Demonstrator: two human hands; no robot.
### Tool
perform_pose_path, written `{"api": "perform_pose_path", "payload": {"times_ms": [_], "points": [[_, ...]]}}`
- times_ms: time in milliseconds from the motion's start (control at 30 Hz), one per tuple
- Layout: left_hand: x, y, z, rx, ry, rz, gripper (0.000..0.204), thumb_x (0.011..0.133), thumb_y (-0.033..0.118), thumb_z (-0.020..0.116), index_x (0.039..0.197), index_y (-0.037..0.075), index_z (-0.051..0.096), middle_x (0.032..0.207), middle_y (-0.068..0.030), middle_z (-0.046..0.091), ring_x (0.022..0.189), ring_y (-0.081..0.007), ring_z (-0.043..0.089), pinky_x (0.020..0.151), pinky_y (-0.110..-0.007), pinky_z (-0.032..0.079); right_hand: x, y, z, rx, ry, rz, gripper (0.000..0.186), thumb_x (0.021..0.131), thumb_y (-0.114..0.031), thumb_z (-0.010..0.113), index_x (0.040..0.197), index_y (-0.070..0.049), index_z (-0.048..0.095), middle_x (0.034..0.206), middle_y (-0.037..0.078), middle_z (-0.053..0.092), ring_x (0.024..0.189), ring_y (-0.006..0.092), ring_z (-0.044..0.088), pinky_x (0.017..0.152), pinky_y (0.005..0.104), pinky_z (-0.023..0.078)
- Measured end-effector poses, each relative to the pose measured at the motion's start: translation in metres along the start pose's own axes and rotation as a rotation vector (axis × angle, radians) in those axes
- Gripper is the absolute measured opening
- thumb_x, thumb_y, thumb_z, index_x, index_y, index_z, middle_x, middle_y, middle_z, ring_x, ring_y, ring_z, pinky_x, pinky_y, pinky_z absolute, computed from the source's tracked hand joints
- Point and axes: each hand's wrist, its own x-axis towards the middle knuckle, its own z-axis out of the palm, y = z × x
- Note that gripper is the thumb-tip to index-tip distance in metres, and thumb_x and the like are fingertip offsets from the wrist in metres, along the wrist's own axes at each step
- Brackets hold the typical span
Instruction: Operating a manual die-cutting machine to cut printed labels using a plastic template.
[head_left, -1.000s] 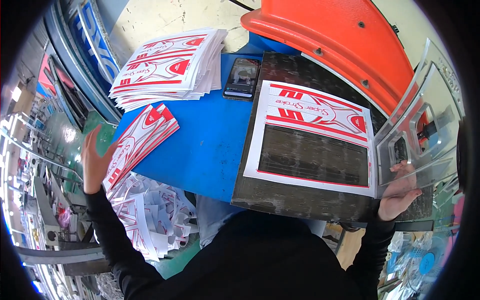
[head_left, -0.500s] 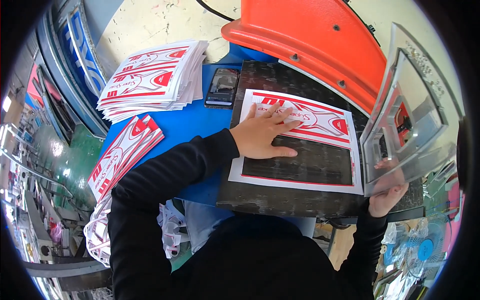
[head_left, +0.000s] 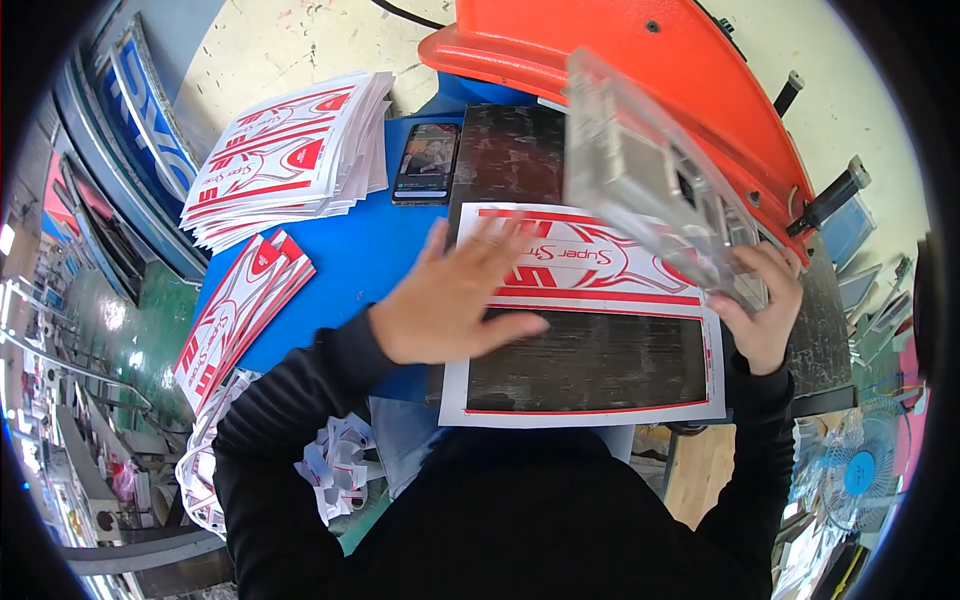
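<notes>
On the black cutting board (head_left: 510, 150) lies a white sheet (head_left: 455, 385) printed in red and grey. Its nearer half has a rectangular window cut out, with black board showing through; the farther half still bears a printed panel (head_left: 575, 255). My left hand (head_left: 450, 290) hovers at the sheet's left side, fingers spread and slightly smeared by motion. My right hand (head_left: 765, 310) grips the lower corner of a clear plastic plate (head_left: 650, 170) with a rectangular frame on it. The plate is tilted up over the sheet's far right part and hides some of the print.
A thick stack of printed sheets (head_left: 270, 170) stands at the far left of the blue table (head_left: 330, 290). Nearer lies a small pile of cut red-and-white pieces (head_left: 240, 310). A phone (head_left: 427, 165) rests beside the board. Behind looms a red machine arm (head_left: 700, 60) with a black handle (head_left: 830, 195).
The sheet has slid toward me. My left hand has come off it and moved left. My right hand has lifted the clear plate from the right side and swung it left over the sheet.
</notes>
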Motion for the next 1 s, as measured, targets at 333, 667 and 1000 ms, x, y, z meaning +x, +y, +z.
{"api": "perform_pose_path", "payload": {"times_ms": [333,667,1000], "points": [[-0.026,-0.054,0.0,-0.065,-0.06,-0.206,0.095,0.087,0.061,0.063,0.157,0.01,0.023,0.164,-0.012,0.019,0.152,-0.0357,0.01,0.115,-0.068,0.005,0.012,-0.018,0.044,-0.16,-0.23,-0.26,0.06,0.053,-0.052,0.091,0.091,-0.01,0.07,0.083,0.004,0.062,0.079,0.0224,0.06,0.09,0.0407,0.033],[-0.033,-0.058,0.006,-0.301,0.053,-0.144,0.125,0.067,0.06,0.084,0.156,0.002,0.018,0.162,-0.021,0.019,0.152,-0.0379,0.009,0.115,-0.068,0.007,0.003,-0.027,0.066,-0.129,-0.273,-0.292,0.059,0.056,-0.054,0.088,0.089,-0.009,0.068,0.078,0.002,0.059,0.074,0.0212,0.059,0.087,0.0398,0.033],[-0.032,-0.059,0.004,-0.361,0.075,-0.186,0.118,0.069,0.051,0.086,0.156,0.002,0.022,0.162,-0.0179,0.023,0.152,-0.0362,0.013,0.116,-0.065,0.009,0.008,-0.029,0.05,-0.102,-0.396,-0.219,0.079,0.058,-0.051,0.088,0.119,-0.007,0.064,0.126,0.013,0.054,0.114,0.0305,0.053,0.1,0.0451,0.036]]}}
